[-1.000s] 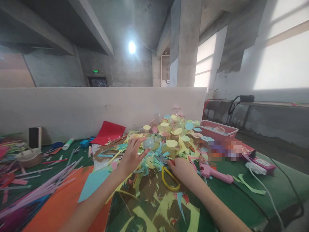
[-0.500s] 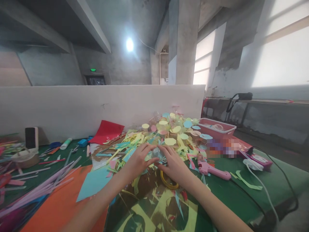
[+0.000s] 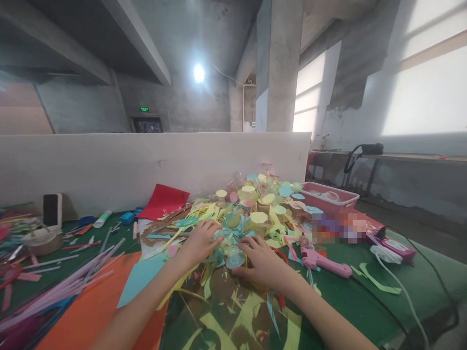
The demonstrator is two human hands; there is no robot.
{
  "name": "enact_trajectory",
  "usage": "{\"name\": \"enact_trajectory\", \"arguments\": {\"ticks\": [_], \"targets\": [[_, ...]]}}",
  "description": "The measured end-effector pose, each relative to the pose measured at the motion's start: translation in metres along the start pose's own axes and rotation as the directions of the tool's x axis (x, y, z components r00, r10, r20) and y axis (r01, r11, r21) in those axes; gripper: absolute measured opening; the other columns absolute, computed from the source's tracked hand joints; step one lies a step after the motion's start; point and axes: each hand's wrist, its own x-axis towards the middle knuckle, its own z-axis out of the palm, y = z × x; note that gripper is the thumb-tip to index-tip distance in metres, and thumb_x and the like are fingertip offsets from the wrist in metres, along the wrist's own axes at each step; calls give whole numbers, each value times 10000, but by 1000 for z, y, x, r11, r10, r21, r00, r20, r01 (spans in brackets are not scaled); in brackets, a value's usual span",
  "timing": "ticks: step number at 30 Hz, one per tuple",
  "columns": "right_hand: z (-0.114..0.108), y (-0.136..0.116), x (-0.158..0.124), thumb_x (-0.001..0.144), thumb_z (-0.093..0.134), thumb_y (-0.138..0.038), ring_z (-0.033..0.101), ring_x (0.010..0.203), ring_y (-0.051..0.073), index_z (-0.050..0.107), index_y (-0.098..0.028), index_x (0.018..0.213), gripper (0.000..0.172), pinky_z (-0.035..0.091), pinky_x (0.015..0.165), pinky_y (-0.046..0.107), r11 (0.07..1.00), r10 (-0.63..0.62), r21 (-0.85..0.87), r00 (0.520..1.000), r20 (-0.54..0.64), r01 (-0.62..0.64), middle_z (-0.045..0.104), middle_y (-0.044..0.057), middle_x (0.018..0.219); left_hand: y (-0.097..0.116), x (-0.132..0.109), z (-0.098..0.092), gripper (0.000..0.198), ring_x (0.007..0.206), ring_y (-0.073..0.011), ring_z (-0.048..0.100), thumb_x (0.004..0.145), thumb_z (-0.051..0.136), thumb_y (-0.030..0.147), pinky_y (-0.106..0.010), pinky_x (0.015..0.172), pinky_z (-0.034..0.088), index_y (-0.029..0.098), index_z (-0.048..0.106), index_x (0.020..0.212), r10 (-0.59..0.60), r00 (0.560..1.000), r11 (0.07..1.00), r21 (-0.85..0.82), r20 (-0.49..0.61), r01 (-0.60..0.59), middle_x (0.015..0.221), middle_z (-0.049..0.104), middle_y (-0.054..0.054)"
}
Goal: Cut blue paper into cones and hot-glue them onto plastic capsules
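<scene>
My left hand (image 3: 200,247) rests low over the paper scraps, its fingers bent and apart beside some pale green, see-through plastic pieces (image 3: 223,239). To the right, my right hand (image 3: 261,262) is spread over the heap. Near its thumb and fingertips lies a small clear plastic dome (image 3: 235,256); whether they touch it I cannot tell. Strips of yellow paper (image 3: 204,206) and blue paper surround both hands. Behind them is a pile of clear plastic pieces topped with coloured paper discs (image 3: 259,218). The yellow ring is mostly hidden under my right hand.
A pink glue gun (image 3: 324,261) with a black cable lies at right, before a pink basket (image 3: 330,197). At left are lilac sticks (image 3: 78,277), orange sheet (image 3: 109,301), a blue sheet (image 3: 142,279) and a phone (image 3: 53,211). A white partition (image 3: 153,160) stands behind.
My hands have moved apart, the left one leftward and the right one lower. The clear dome that was between them now sits lower, by my right hand.
</scene>
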Motion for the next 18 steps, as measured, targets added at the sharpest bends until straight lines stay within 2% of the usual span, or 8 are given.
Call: {"name": "enact_trajectory", "arguments": {"ticks": [3,5,10,18], "targets": [[4,1,-3,839,554,-607,381,1256,332,525,-236,1328,614,349,1029,453,1000,-7,-9,999,49,7,518,108,1337,0,-4,7,152,1034,-250,562,840,639,288,-435,878,485,234,651,981,50,998,998,39,44,-51,1026,653,-55],[5,2,-3,817,584,-609,386,1246,336,529,-236,1327,634,349,1028,460,1000,-16,-13,996,84,17,527,112,1315,3,-6,9,84,1022,-246,564,837,626,209,-420,862,489,233,657,911,70,996,995,60,60,-74,999,651,-52],[5,2,-3,795,617,-606,412,1213,332,533,-208,1319,663,359,1020,463,999,-34,-3,995,91,35,535,121,1279,9,-5,7,167,971,-227,572,853,534,87,-396,832,495,216,640,838,93,995,991,89,47,-97,954,646,-48],[1,1,1,927,509,-468,462,1154,301,608,-214,1224,404,385,989,446,999,-45,-23,998,31,46,585,106,1219,12,8,-7,155,949,-213,582,897,497,142,-369,834,499,220,630,902,99,991,993,71,-93,-93,937,660,-42]]}}
